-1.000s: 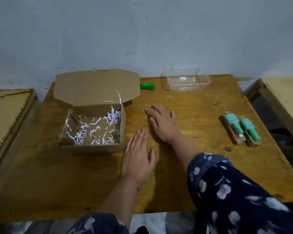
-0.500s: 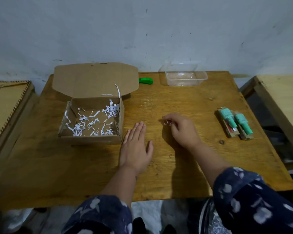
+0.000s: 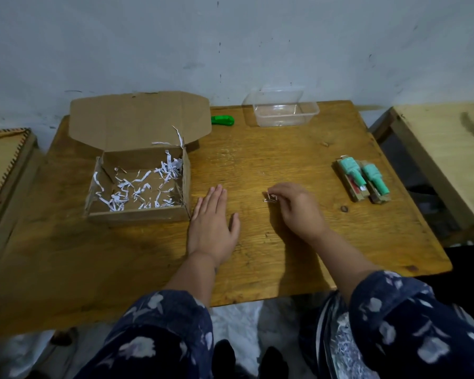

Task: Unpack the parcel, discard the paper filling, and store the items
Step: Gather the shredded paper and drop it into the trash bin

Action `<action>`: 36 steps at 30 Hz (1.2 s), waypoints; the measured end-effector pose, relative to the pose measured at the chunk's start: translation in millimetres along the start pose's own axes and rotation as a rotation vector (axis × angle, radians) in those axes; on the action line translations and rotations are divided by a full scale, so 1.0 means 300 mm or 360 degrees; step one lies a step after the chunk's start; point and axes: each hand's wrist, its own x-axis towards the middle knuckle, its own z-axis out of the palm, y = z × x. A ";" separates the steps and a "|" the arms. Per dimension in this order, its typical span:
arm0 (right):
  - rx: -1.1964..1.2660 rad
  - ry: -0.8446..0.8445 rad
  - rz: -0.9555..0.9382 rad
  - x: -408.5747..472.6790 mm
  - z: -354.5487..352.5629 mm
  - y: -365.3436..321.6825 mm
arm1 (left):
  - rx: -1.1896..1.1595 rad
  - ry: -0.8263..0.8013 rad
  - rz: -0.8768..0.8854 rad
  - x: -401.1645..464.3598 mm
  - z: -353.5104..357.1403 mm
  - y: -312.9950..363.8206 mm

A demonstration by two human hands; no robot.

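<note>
An open cardboard box (image 3: 137, 212) stands on the left of the wooden table (image 3: 257, 255), lid folded back, with white shredded paper (image 3: 137, 190) scattered over its bottom. My left hand (image 3: 212, 222) lies flat and open on the table just right of the box. My right hand (image 3: 296, 207) is at mid-table, its fingertips pinched on a few small paper shreds (image 3: 271, 198) against the wood. Two teal-capped packaged items (image 3: 363, 180) lie side by side on the table's right.
A clear plastic container (image 3: 285, 113) with its lid leaning behind stands at the back. A green cutter (image 3: 222, 120) lies beside the box lid. Other wooden furniture flanks the table on both sides. A bag with shredded paper (image 3: 340, 340) hangs below the front edge.
My right hand has slid from near the box toward mid-table and pinched up some small shreds. The left hand stayed flat in place.
</note>
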 end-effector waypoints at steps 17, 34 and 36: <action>-0.0069 0.0056 0.0518 -0.018 0.102 -0.148 | 0.0009 -0.0004 0.0039 -0.006 -0.004 -0.004; -0.0303 0.0144 -0.0010 -0.139 0.038 -0.050 | 0.0045 -0.0060 0.0003 -0.003 -0.008 0.005; -0.0151 0.0311 0.0228 -0.157 0.016 -0.033 | 0.0069 -0.0111 -0.0010 -0.002 -0.018 0.017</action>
